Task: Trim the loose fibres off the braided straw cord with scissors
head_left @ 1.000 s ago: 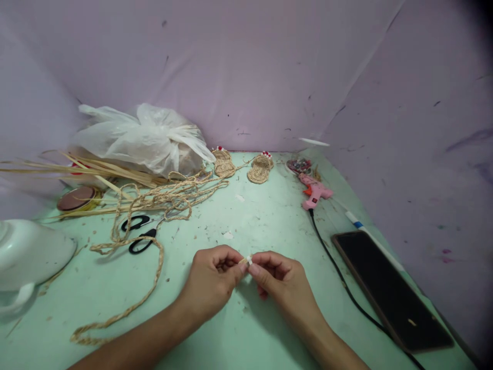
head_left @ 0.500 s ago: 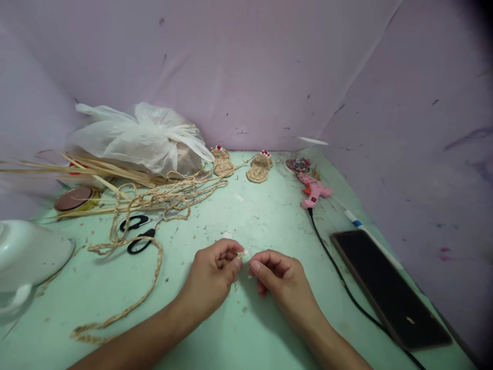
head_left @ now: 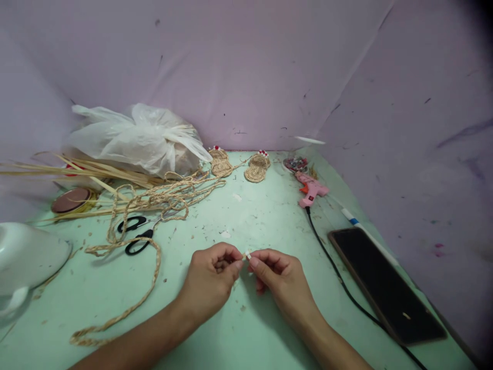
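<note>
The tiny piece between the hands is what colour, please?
The tiny piece looks white in the head view.

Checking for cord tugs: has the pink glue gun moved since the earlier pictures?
No. Against the back wall, the pink glue gun keeps its place; both drift slightly left together, so the view likely shifted.

place: handicraft corner; home or workshop, cannot tell
tools: pink glue gun (head_left: 314, 188), black-handled scissors (head_left: 147, 234)
materials: braided cord (head_left: 158, 257), straw-coloured strips (head_left: 106, 168)
pieces: two woven slipper shapes (head_left: 257, 170)
surroundings: marked lilac walls (head_left: 246, 67), green tabletop (head_left: 269, 218)
</note>
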Action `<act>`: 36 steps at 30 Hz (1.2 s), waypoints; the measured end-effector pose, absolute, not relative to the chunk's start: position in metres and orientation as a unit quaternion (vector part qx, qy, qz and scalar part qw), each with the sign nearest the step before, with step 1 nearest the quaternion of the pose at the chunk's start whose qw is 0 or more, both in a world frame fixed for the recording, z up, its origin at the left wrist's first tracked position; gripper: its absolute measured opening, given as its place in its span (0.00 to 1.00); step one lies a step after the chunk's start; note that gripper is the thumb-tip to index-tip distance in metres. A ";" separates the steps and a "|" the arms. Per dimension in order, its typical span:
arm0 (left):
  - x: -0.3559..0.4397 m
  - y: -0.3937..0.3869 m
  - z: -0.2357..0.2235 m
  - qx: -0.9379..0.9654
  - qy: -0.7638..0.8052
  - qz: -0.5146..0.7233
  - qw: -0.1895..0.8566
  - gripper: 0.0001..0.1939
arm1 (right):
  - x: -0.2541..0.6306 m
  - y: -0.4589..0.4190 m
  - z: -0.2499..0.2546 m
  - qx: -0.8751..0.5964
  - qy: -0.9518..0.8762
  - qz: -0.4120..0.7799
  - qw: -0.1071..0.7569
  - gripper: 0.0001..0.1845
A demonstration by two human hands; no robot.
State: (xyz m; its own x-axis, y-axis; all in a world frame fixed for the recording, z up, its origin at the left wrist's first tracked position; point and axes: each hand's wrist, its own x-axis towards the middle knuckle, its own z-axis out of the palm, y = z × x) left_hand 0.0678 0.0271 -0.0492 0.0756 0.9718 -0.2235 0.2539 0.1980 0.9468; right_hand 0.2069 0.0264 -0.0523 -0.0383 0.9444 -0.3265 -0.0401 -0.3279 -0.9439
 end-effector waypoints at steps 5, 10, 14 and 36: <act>0.063 0.029 -0.054 0.682 0.538 0.365 0.334 0.04 | 0.205 0.024 -0.055 -0.562 -0.456 0.560 0.403 0.09; 0.059 0.030 -0.055 0.756 0.483 0.344 0.279 0.08 | 0.205 0.020 -0.062 -0.547 -0.534 0.501 0.406 0.08; 0.058 0.030 -0.051 0.781 0.481 0.314 0.246 0.09 | 0.209 0.018 -0.064 -0.516 -0.614 0.443 0.401 0.09; 0.066 0.021 -0.050 0.805 0.483 0.304 0.162 0.11 | 0.209 0.015 -0.062 -0.505 -0.682 0.366 0.381 0.11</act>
